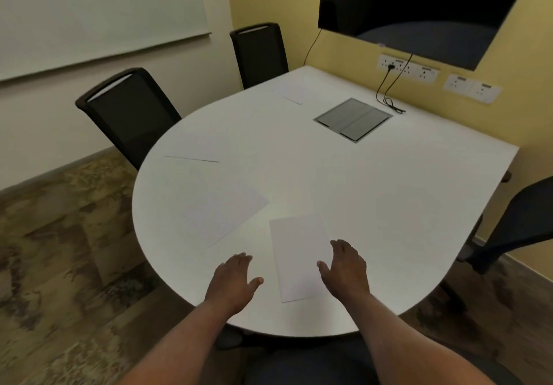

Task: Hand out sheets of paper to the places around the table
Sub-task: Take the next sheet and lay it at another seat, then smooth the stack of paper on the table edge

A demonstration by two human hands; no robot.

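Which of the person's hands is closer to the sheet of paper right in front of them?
Right. The right hand lies at the sheet's right edge, its thumb touching or overlapping the paper. The left hand rests on the table left of the sheet, with a small gap.

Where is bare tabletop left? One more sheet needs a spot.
Free: the right side, from the nearest sheet and right hand out to the table edge, below the floor box. Crowded: the left half, where three other sheets lie.
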